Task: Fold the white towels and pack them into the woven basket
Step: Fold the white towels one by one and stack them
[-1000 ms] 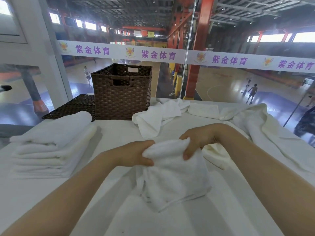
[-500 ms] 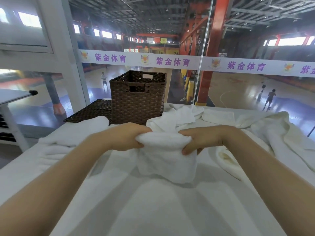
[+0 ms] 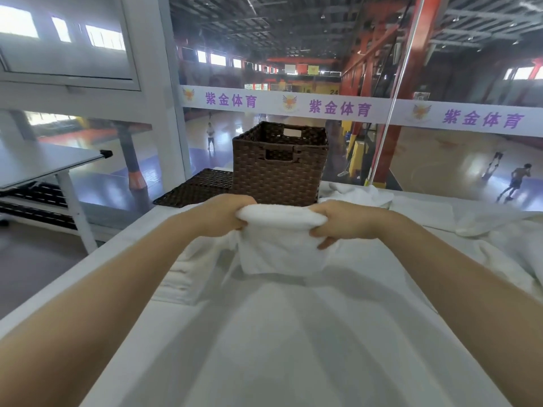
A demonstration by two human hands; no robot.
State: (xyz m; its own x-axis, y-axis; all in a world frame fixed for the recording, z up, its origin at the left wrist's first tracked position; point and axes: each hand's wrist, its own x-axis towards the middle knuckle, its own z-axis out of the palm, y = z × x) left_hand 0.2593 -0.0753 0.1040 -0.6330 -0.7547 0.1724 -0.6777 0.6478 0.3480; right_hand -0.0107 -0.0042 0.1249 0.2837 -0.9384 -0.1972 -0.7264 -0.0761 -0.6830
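Our left hand (image 3: 223, 214) and right hand (image 3: 342, 221) grip a folded white towel (image 3: 279, 242) — one end each. The woven basket (image 3: 279, 163) stands just beyond our hands.

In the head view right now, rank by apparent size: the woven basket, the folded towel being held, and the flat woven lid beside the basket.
1. Woven basket, largest.
2. Folded towel, held up by both hands; it is nearer the camera, so its true size against the basket is unsure.
3. Woven lid, smallest; it lies flat and partly hidden.
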